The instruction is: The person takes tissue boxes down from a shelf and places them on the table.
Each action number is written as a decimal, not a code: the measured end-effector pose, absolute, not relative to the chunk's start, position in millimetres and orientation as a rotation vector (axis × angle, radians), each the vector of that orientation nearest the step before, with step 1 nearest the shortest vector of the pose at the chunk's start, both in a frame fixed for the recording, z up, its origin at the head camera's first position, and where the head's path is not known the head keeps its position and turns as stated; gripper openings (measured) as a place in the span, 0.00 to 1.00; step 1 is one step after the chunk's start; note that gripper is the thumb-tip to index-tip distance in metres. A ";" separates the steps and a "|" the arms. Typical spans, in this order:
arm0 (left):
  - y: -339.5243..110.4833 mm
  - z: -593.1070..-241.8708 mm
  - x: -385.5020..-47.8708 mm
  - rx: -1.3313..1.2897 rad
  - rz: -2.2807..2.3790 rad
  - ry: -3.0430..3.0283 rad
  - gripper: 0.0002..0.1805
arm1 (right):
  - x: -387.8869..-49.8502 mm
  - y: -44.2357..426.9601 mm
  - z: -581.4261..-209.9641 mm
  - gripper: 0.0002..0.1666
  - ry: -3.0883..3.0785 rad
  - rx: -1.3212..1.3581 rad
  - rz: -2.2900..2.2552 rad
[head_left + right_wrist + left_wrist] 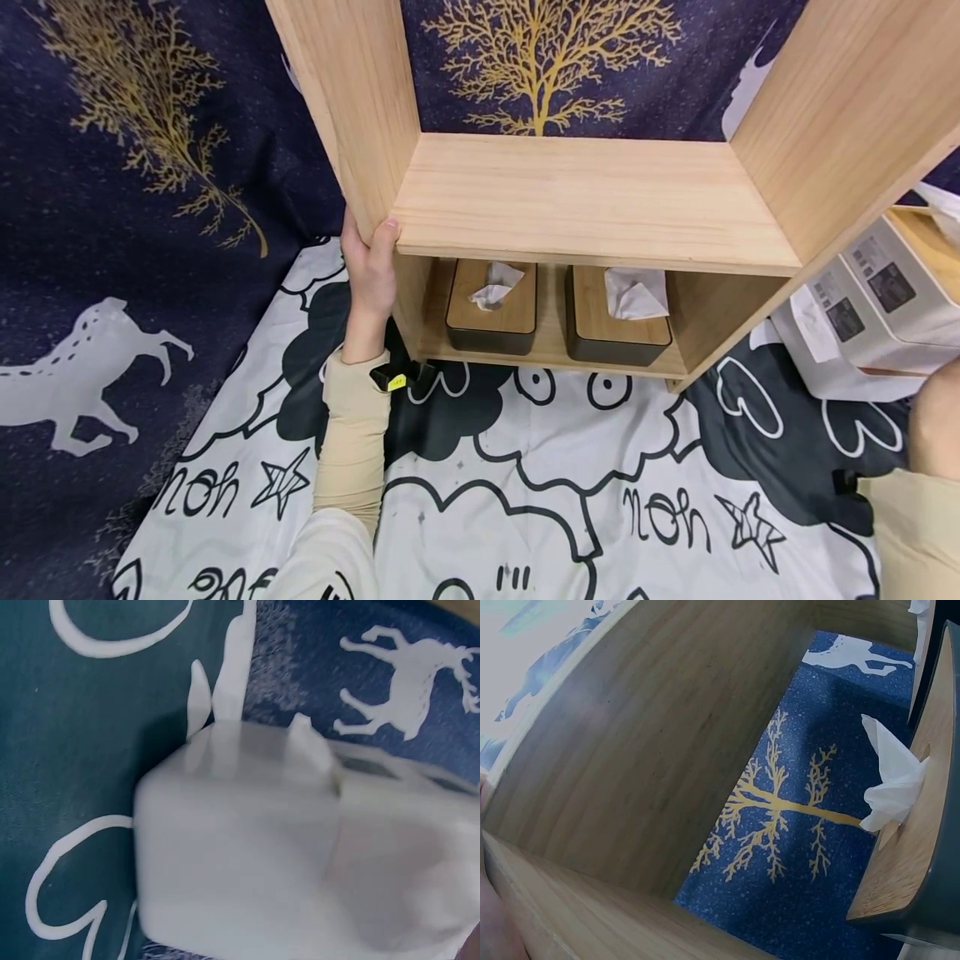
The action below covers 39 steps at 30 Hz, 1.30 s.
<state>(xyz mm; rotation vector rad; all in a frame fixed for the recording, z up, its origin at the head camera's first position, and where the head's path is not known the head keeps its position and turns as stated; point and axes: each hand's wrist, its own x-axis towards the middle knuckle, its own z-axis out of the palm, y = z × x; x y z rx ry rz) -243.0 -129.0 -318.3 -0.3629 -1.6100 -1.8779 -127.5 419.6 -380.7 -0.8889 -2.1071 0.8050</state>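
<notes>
My left hand [371,271] grips the front edge of the left side panel of a pale wooden shelf unit [592,200], its thumb by the middle board. Below that board stand two dark tissue boxes with wooden lids, the left one [491,329] and the right one [618,333], each with a tissue sticking out. At the right edge, my right hand [936,417] is beside stacked white tissue boxes [892,287]; its fingers are cut off or hidden. The right wrist view shows a blurred white box [240,855] up close.
A white cloth [465,517] with black cartoon drawings covers the surface under the shelf. Dark blue fabric [150,208] with gold trees and white animals hangs behind and at the left. The shelf's right side panel [847,133] stands between its inside and the white boxes.
</notes>
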 end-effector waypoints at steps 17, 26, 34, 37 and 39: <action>-127.8 -317.0 -241.1 -0.350 -1.872 -1.608 0.32 | -125.5 373.4 -369.4 0.16 -1.857 -0.313 0.948; -127.0 -315.7 -241.3 -0.352 -1.874 -1.602 0.32 | -122.5 357.8 -374.5 0.15 -1.777 -0.056 0.985; -126.9 -315.2 -241.3 -0.346 -1.866 -1.602 0.32 | -119.1 332.3 -372.4 0.23 -1.773 0.157 0.851; -127.0 -315.4 -241.1 -0.347 -1.868 -1.600 0.32 | -119.6 328.4 -373.6 0.23 -1.751 0.185 0.858; -126.9 -315.5 -241.2 -0.346 -1.868 -1.598 0.32 | -119.5 326.5 -374.2 0.24 -1.741 0.193 0.868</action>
